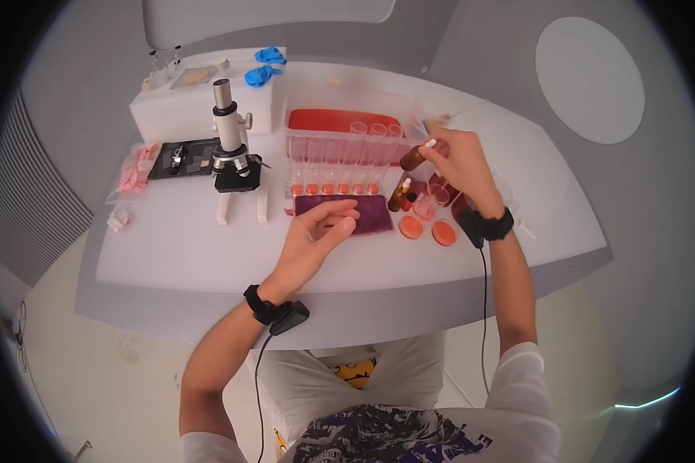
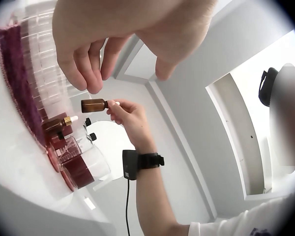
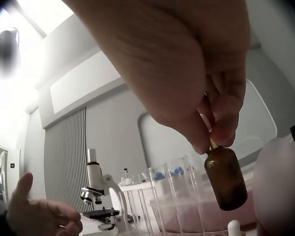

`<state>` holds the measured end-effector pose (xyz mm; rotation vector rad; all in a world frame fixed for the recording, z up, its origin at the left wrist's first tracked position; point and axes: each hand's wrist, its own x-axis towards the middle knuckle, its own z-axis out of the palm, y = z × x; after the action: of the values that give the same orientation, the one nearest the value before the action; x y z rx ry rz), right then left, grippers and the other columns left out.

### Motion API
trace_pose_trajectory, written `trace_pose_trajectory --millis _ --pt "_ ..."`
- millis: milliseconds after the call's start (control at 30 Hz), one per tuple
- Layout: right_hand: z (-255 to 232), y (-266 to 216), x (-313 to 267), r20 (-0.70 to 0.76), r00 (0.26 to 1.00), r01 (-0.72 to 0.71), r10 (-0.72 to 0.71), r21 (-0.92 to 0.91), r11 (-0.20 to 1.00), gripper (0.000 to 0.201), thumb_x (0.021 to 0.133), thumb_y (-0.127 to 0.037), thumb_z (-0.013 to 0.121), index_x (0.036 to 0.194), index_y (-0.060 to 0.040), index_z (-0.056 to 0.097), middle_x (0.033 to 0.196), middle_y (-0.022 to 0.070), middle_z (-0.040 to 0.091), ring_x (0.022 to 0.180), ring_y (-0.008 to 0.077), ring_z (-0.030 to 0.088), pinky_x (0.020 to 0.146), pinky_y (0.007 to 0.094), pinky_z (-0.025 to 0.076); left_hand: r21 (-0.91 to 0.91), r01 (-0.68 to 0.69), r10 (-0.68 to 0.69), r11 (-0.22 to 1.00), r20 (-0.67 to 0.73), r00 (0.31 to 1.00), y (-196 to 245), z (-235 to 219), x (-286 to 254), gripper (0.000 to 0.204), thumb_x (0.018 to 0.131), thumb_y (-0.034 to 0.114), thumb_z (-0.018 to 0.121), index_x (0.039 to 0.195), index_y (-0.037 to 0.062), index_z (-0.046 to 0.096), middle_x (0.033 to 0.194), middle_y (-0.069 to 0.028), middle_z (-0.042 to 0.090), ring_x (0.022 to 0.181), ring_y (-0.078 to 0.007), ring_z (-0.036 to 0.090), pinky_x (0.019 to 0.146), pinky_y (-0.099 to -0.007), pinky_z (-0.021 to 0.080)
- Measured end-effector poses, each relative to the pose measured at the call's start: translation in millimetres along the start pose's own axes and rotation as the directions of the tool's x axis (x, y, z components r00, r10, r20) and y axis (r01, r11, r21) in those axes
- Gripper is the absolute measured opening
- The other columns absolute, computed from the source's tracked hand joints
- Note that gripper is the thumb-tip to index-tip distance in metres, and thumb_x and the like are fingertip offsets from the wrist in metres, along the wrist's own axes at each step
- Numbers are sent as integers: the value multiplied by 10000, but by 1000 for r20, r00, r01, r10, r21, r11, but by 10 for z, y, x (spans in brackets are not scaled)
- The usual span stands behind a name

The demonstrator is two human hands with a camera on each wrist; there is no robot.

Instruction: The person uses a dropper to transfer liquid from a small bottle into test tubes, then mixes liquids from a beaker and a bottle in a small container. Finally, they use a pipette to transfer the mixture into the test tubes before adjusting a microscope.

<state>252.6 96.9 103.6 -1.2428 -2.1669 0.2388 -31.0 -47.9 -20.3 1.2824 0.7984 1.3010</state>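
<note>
My right hand (image 1: 459, 166) pinches the top of a brown dropper bottle (image 1: 413, 158), held in the air just right of the test tube rack (image 1: 340, 150). In the right wrist view the bottle (image 3: 226, 179) hangs tilted from the fingertips, its lower glass uncovered. My left hand (image 1: 313, 243), fingers loosely bent and holding nothing, hovers over the front of the purple tray (image 1: 374, 216). A second brown dropper bottle (image 1: 398, 196) stands beside that tray, near two orange-red dishes (image 1: 411, 227). Orange-red material shows in the bottoms of several tubes.
A microscope (image 1: 228, 135) stands left of the rack, with a black slide tray (image 1: 181, 160) beside it. Behind the rack is a clear tub with red contents (image 1: 316, 120). Blue gloves (image 1: 261, 76) lie on a white box (image 1: 208, 116). Pink material in a bag (image 1: 137, 170) lies far left.
</note>
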Motion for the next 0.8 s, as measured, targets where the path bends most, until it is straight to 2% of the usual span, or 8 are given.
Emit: trace_pose_trajectory --millis 67,167,300,400,467,600,667,800 --pt "150 114 131 13 995 102 -102 -163 981 172 918 -168 819 977 -7 824 850 176 788 788 332 777 746 400 611 -5 -12 12 1000 11 1000 -34 -7 10 468 1139 295 684 1498 -3 658 1344 -103 739 1187 -174 689 1105 -366 538" --pt "298 146 234 113 992 74 -47 -252 965 179 879 -173 835 943 -6 830 875 189 790 826 377 771 776 446 616 -5 -14 15 1000 21 1000 -50 -9 14 471 1150 326 664 1484 -7 668 1331 -107 744 1173 -178 691 1094 -364 543" --pt "463 269 310 191 982 49 7 -288 956 189 841 -161 855 940 -1 832 874 203 787 836 391 774 790 465 618 -9 -9 10 1000 23 1000 -42 4 1 479 1155 352 648 1469 -9 676 1313 -108 747 1154 -175 691 1085 -359 546" --pt "573 401 348 219 975 100 -30 -318 943 173 811 -141 869 890 8 830 851 221 777 831 412 765 795 488 616 -4 -18 18 1000 14 1000 -25 14 6 483 1156 363 641 1460 -10 680 1301 -105 747 1134 -167 690 1077 -353 547" --pt "642 525 395 284 954 187 -99 -304 934 156 789 -126 879 828 14 821 814 242 753 811 432 752 777 497 606 -3 -13 13 1000 10 1000 -13 16 0 484 1156 365 638 1457 -12 681 1297 -104 747 1128 -163 690 1073 -351 547" --pt "703 596 421 353 928 235 -120 -302 924 136 776 -109 875 800 12 818 798 260 731 783 443 735 760 506 593 5 -13 13 1000 -2 1000 -4 19 5 491 1158 372 623 1452 -17 681 1292 -103 746 1117 -159 692 1067 -347 547" --pt "719 595 425 368 911 302 -183 -297 906 137 761 -100 874 788 16 806 795 255 731 782 440 733 762 505 591 13 -12 12 1000 3 1000 0 21 10 492 1159 372 617 1452 -19 680 1292 -104 747 1115 -161 694 1068 -349 547" --pt "772 631 463 423 902 242 -83 -338 909 135 789 -99 880 856 5 827 839 216 771 798 404 743 758 464 584 37 -10 9 999 11 1000 -10 15 10 499 1165 374 599 1460 -21 677 1293 -109 747 1119 -169 699 1070 -353 549"
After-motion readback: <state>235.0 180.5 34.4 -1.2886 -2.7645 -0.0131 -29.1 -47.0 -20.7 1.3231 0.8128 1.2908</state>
